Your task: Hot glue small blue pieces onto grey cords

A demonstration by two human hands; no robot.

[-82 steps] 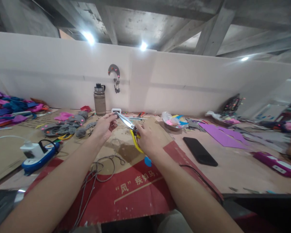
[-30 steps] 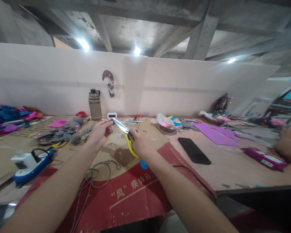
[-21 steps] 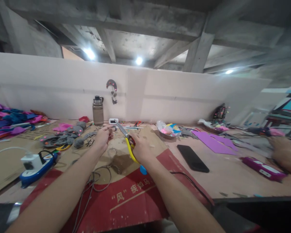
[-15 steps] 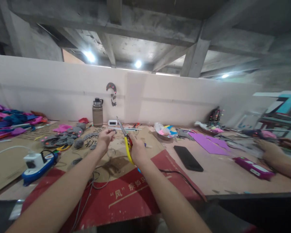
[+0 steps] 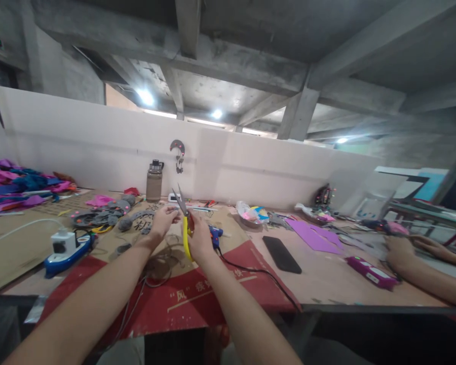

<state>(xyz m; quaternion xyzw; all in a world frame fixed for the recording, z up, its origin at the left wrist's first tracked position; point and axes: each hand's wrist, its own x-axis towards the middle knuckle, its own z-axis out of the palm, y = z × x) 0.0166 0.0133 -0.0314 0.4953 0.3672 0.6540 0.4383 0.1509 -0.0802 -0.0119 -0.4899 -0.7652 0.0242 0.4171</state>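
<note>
My right hand grips yellow-handled scissors, blades up and tilted left toward the back wall. Just left of the blades my left hand is pinched shut on something small and grey that I cannot make out. Both hands hover over the brown and red cardboard sheet on the table. Thin grey cords lie looped on the cardboard below my hands. A blue glue gun rests right behind my right hand, its black cable trailing to the right.
A black phone lies right of the cardboard. Blue-white power strip at left, grey felt pieces and a bottle behind. Purple felt, a bowl of scraps, a purple case. Another person's hands at far right.
The scissors swung from pointing left and flat to blades upright. Both hands drew closer together. My head tilted up, and the glue gun came into sight behind my right hand.
</note>
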